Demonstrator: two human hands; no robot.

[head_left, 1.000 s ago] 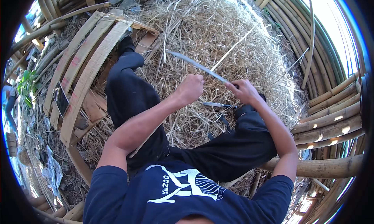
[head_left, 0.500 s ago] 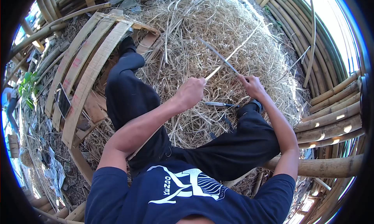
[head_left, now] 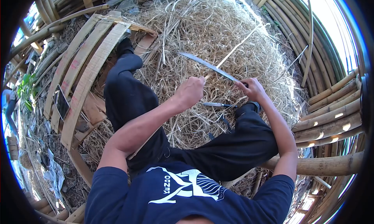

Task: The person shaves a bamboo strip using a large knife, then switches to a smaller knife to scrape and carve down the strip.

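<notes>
We have the bamboo strip point(head_left: 235, 48) clamped in our left grip point(head_left: 189, 93), stretching toward one o'clock above the shavings point(head_left: 194, 33). Our right grip point(head_left: 252, 88) is closed around the handle of the long knife point(head_left: 202, 62), whose blade crosses the strip toward ten o'clock. Below, toward six o'clock, lies a smaller knife point(head_left: 213, 104); at nine, a phone point(head_left: 61, 102) rests on wooden slats point(head_left: 90, 74).
</notes>
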